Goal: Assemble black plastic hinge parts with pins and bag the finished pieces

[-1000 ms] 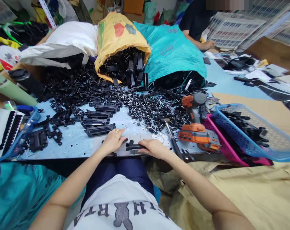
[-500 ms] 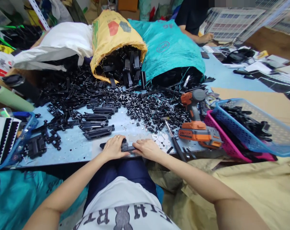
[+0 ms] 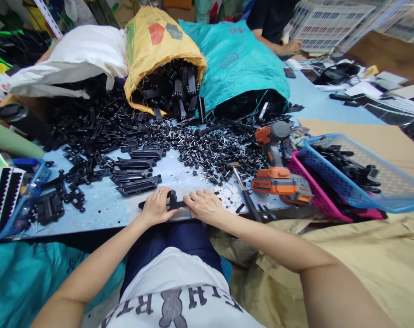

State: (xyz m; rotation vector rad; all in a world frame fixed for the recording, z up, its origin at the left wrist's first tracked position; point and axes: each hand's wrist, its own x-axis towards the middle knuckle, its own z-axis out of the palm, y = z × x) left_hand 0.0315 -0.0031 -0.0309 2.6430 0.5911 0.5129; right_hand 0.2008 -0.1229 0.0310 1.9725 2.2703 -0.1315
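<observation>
While both hands are kept at the near edge of the blue table [image 3: 100, 207], a long black plastic part [image 3: 174, 202] is pinned flat between them on a pale patch of the tabletop, directly in front of the person. The left hand [image 3: 155, 206] is curled over the part's left end, its fingers closed around it and a ring shown on one finger; one dark tip of the part is left sticking out past the hand. The right hand [image 3: 203, 205] is laid with its fingers stretched and slightly spread, and its fingertips are pressed against the part's right end. Just beyond the left hand, several finished black bars [image 3: 137, 175] are lined up side by side. A heap of small black pins [image 3: 217, 152] is spread further back, near the middle of the table. To the right of the right hand a hammer [image 3: 243, 189] is laid, and beside it an orange cordless drill [image 3: 275, 175]. A blue basket [image 3: 391, 191] is set tilted on a pink basket [image 3: 307, 184] at the table's right end. At the far side a yellow sack [image 3: 159, 41] and a teal sack [image 3: 241, 64] are tipped open, with black parts spilled from them.
</observation>
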